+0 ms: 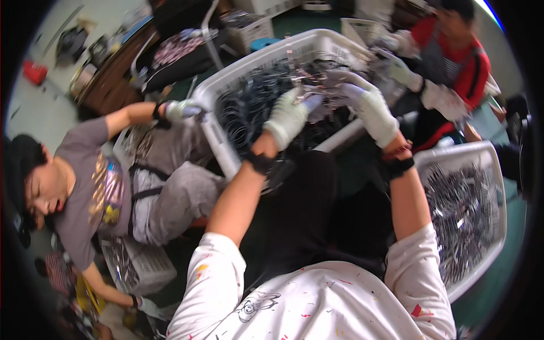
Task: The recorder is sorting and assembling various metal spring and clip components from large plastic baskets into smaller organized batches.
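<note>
Both gloved hands, the left hand [288, 115] and right hand [371, 110], close their grip on a tangled bunch of thin metal pieces [317, 90] above the white basket [226, 85], which looks far from emptied of dark rings [249, 110], while the second basket [493, 170] to its right also sits heaped.

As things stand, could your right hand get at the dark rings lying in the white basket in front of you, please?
Probably yes. The right hand already hovers over the white basket, whose top is open, and the dark rings lie just to its left. The left hand is between them, though, so it may have to shift aside.
</note>
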